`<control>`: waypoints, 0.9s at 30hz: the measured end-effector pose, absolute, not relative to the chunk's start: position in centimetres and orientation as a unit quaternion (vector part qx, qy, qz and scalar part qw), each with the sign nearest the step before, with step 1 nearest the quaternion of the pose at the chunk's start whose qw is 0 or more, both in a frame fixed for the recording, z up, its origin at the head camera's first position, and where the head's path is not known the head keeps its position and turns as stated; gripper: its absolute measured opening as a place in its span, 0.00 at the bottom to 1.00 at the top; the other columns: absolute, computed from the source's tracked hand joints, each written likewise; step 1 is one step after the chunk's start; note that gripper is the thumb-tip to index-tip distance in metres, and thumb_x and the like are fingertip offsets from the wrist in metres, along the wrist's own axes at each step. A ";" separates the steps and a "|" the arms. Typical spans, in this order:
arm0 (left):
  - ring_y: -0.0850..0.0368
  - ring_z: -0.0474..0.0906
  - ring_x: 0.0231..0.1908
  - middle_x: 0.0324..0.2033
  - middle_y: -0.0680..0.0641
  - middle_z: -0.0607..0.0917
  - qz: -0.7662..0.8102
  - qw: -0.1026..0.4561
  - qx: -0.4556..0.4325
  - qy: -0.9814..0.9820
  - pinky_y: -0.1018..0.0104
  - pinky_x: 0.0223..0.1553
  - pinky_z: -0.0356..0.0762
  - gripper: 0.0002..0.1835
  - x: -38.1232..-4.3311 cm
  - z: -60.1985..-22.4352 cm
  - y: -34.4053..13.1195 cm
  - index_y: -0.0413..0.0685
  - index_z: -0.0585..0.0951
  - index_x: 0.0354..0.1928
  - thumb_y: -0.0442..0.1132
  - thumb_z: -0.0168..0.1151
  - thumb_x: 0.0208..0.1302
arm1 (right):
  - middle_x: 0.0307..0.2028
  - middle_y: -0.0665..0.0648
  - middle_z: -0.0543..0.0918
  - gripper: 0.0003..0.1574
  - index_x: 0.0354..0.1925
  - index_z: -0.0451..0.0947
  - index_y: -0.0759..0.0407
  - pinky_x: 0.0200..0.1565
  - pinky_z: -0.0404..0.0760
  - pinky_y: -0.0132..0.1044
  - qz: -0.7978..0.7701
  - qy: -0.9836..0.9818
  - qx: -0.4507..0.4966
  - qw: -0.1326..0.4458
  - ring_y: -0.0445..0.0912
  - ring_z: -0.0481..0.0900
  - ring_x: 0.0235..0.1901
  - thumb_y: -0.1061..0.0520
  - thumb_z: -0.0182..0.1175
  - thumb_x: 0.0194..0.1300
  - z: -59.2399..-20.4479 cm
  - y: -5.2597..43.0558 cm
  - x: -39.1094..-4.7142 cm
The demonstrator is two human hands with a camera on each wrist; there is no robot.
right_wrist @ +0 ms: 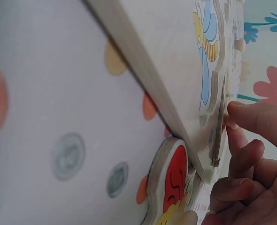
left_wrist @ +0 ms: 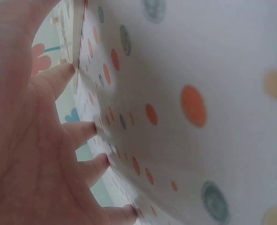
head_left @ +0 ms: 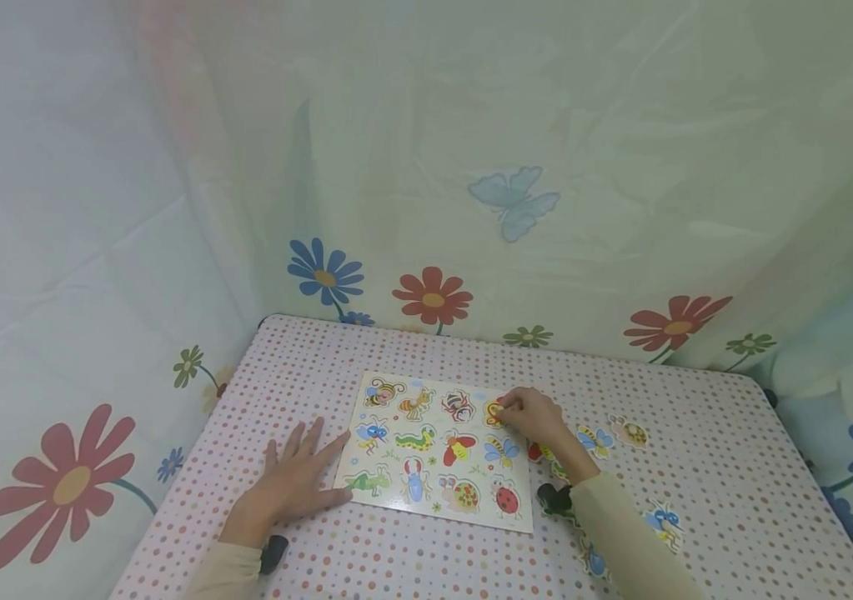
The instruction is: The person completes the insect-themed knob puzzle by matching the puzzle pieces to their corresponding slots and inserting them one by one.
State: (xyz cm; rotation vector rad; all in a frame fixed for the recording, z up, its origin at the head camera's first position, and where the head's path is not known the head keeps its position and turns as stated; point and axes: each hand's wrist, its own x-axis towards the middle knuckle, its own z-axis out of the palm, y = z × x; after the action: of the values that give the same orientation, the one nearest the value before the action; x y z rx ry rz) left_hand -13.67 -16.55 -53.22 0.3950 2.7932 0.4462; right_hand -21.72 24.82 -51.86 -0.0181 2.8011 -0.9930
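A flat wooden insect puzzle board [head_left: 437, 468] lies on the dotted table. My left hand [head_left: 287, 485] rests with spread fingers at its left side, the fingertips [left_wrist: 65, 75] touching the board's edge and the tablecloth. Over the board's far right corner, my right hand [head_left: 539, 417] pinches a small yellow-and-red puzzle piece [head_left: 495, 413] between thumb and index finger. In the right wrist view that piece [right_wrist: 217, 133] shows edge-on, held by its knob, close to the board surface; whether it sits in its recess I cannot tell. The dragonfly picture [right_wrist: 205, 47] is beside it.
Loose insect pieces lie right of the board: a dragonfly [head_left: 595, 442], a snail [head_left: 630, 432], a blue mosquito [head_left: 664, 523] and a red-winged piece [right_wrist: 175, 173] against the board's edge. Others are partly under my right forearm. A flower-printed curtain [head_left: 411, 208] stands behind the table.
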 end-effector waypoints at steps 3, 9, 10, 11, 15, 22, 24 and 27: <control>0.33 0.36 0.75 0.78 0.41 0.45 0.155 0.144 0.136 0.968 0.23 0.65 0.32 0.50 -13.7 -53.2 -16.5 0.68 0.58 0.78 0.73 0.62 0.56 | 0.22 0.52 0.75 0.14 0.42 0.82 0.62 0.26 0.72 0.40 -0.334 0.939 -0.007 0.086 0.46 0.73 0.21 0.52 0.66 0.67 -51.7 24.7 -21.7; 0.34 0.36 0.76 0.79 0.41 0.44 0.153 0.149 0.136 0.967 0.23 0.65 0.31 0.50 -13.7 -53.2 -16.6 0.69 0.57 0.78 0.73 0.61 0.56 | 0.23 0.52 0.75 0.16 0.42 0.82 0.63 0.28 0.71 0.41 -0.329 0.940 -0.006 0.089 0.46 0.72 0.21 0.51 0.66 0.67 -51.8 24.6 -21.6; 0.34 0.36 0.75 0.79 0.41 0.44 0.154 0.148 0.136 0.967 0.23 0.65 0.31 0.50 -13.7 -53.1 -16.6 0.69 0.57 0.78 0.73 0.61 0.56 | 0.23 0.53 0.75 0.16 0.42 0.82 0.63 0.29 0.71 0.42 -0.329 0.940 -0.005 0.089 0.47 0.73 0.22 0.51 0.66 0.67 -51.8 24.6 -21.6; 0.34 0.36 0.75 0.79 0.41 0.44 0.153 0.149 0.136 0.967 0.23 0.65 0.31 0.50 -13.7 -53.1 -16.6 0.68 0.57 0.78 0.73 0.61 0.56 | 0.24 0.53 0.76 0.16 0.42 0.82 0.63 0.29 0.72 0.43 -0.328 0.940 -0.005 0.089 0.47 0.73 0.22 0.51 0.66 0.67 -51.8 24.6 -21.6; 0.33 0.36 0.75 0.79 0.40 0.45 0.153 0.152 0.129 0.968 0.23 0.65 0.31 0.50 -13.7 -53.1 -16.6 0.68 0.58 0.78 0.73 0.63 0.56 | 0.26 0.53 0.78 0.15 0.43 0.82 0.62 0.30 0.75 0.45 -0.331 0.940 -0.004 0.086 0.46 0.74 0.24 0.51 0.66 0.67 -51.6 24.5 -21.6; 0.33 0.37 0.75 0.78 0.40 0.45 0.153 0.144 0.128 0.969 0.23 0.65 0.31 0.50 -13.6 -53.2 -16.6 0.67 0.58 0.78 0.73 0.63 0.55 | 0.30 0.56 0.79 0.15 0.47 0.81 0.61 0.17 0.73 0.37 -0.368 0.927 0.019 0.072 0.47 0.72 0.20 0.52 0.65 0.68 -50.1 24.8 -20.9; 0.33 0.37 0.75 0.78 0.40 0.45 0.155 0.142 0.131 0.969 0.23 0.65 0.31 0.50 -13.7 -53.3 -16.6 0.67 0.58 0.78 0.73 0.63 0.55 | 0.31 0.57 0.79 0.16 0.48 0.81 0.61 0.19 0.73 0.37 -0.374 0.926 0.018 0.059 0.47 0.72 0.19 0.52 0.65 0.69 -49.5 25.1 -20.7; 0.33 0.36 0.75 0.79 0.41 0.45 0.155 0.141 0.133 0.969 0.23 0.65 0.32 0.50 -13.7 -53.3 -16.6 0.69 0.58 0.78 0.73 0.62 0.55 | 0.33 0.58 0.78 0.17 0.50 0.81 0.62 0.22 0.74 0.39 -0.376 0.926 0.015 0.041 0.48 0.73 0.23 0.52 0.64 0.69 -48.7 25.7 -20.3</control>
State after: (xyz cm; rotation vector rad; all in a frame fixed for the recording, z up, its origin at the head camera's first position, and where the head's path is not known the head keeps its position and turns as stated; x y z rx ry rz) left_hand -13.70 -16.59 -53.34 0.3835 2.7968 0.4489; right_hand -20.28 25.66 -48.66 0.0473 2.8339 -1.1498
